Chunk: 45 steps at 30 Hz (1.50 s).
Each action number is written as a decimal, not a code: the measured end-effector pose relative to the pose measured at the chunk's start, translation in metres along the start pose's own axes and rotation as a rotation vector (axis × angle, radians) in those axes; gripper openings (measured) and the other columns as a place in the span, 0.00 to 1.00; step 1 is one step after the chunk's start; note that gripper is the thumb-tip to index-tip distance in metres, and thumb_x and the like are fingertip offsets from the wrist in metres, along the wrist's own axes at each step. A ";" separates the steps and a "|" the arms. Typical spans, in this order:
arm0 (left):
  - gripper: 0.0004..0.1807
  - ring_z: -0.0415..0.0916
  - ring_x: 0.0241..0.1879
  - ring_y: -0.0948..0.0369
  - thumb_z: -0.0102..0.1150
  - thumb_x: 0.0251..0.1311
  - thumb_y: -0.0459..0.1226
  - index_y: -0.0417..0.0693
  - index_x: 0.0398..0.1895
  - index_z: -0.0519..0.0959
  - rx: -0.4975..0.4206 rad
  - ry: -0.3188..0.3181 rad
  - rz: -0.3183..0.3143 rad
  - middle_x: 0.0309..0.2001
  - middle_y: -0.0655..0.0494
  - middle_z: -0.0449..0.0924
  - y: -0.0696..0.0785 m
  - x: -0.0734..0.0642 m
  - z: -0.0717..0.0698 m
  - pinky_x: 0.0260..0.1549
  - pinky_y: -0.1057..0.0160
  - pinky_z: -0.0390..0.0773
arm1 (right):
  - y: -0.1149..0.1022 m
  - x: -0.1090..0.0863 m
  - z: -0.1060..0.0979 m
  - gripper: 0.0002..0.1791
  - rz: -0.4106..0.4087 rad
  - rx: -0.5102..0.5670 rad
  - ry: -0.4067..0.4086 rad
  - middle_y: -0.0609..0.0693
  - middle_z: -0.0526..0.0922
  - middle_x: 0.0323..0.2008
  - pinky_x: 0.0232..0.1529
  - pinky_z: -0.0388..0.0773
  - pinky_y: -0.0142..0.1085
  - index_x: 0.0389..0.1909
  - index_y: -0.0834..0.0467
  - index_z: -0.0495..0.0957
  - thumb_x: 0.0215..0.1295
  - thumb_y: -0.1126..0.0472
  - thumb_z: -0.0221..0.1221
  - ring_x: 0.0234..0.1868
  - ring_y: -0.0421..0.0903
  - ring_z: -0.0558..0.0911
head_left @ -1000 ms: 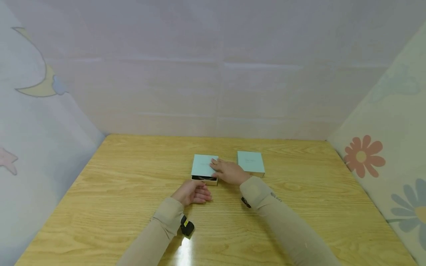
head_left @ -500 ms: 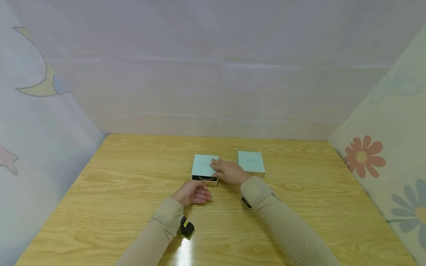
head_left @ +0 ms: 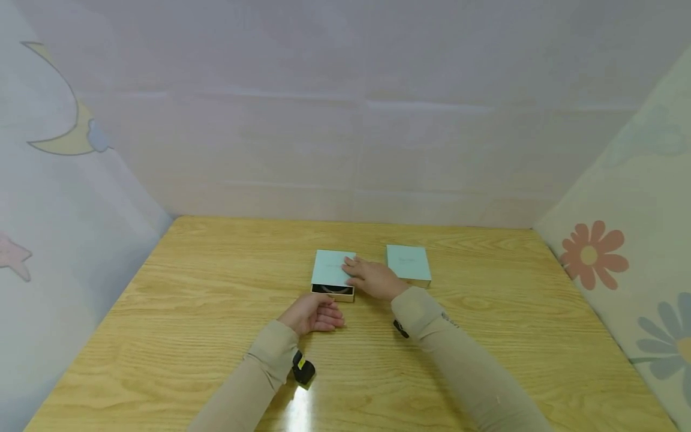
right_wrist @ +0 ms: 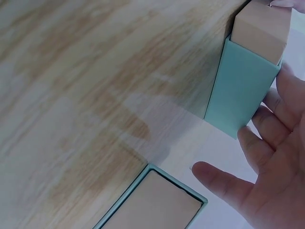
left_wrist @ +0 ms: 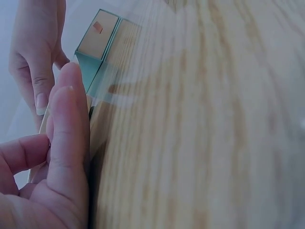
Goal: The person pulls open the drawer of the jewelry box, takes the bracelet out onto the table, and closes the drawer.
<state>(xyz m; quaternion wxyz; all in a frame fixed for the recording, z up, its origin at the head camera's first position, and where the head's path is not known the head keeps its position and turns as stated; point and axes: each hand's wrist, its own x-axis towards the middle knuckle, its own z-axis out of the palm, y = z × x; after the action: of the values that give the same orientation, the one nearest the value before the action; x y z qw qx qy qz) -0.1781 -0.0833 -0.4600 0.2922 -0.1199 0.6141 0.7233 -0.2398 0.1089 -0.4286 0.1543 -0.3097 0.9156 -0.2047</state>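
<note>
A pale teal sleeve box (head_left: 330, 268) lies on the table, its cream drawer (right_wrist: 262, 29) partly slid out toward me. Inside the drawer opening, the head view shows a dark interior (head_left: 324, 289) with a thin curved line in it, too small to identify. My left hand (head_left: 313, 314) is at the drawer's front; thumb and index finger pinch at its small pull tab, which they mostly hide. The other left fingers extend below. My right hand (head_left: 374, 279) rests on the sleeve's top and right edge with its fingers fairly straight.
A second teal box (head_left: 406, 261), shut, stands to the right of the first, just beyond my right hand. An orange tab (left_wrist: 97, 27) shows on its cream front. The wooden table (head_left: 216, 270) meets a pale cloth backdrop (head_left: 259, 162) behind.
</note>
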 end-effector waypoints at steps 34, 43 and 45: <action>0.11 0.84 0.28 0.58 0.43 0.70 0.33 0.35 0.37 0.75 0.001 -0.021 -0.017 0.25 0.51 0.82 -0.002 -0.007 -0.002 0.25 0.67 0.81 | 0.004 0.001 0.002 0.28 -0.040 -0.036 0.034 0.54 0.58 0.73 0.70 0.56 0.52 0.71 0.60 0.62 0.75 0.53 0.50 0.73 0.55 0.55; 0.11 0.83 0.27 0.58 0.43 0.69 0.33 0.35 0.36 0.75 -0.003 -0.026 -0.019 0.24 0.51 0.82 -0.007 -0.002 -0.003 0.24 0.67 0.81 | 0.003 0.000 0.003 0.28 -0.045 -0.037 0.037 0.54 0.58 0.73 0.70 0.56 0.52 0.71 0.60 0.62 0.75 0.53 0.50 0.73 0.55 0.55; 0.11 0.83 0.27 0.58 0.43 0.69 0.33 0.34 0.37 0.75 -0.003 -0.028 -0.015 0.24 0.51 0.82 -0.007 -0.004 -0.003 0.24 0.67 0.81 | 0.004 0.001 0.003 0.28 -0.042 -0.033 0.038 0.54 0.57 0.73 0.70 0.56 0.52 0.71 0.60 0.62 0.75 0.53 0.50 0.73 0.55 0.55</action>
<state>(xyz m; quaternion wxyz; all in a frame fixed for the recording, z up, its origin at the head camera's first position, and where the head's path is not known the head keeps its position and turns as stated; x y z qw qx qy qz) -0.1720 -0.0862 -0.4641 0.3058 -0.1148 0.6081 0.7236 -0.2411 0.1102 -0.4330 0.1272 -0.3276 0.9149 -0.1987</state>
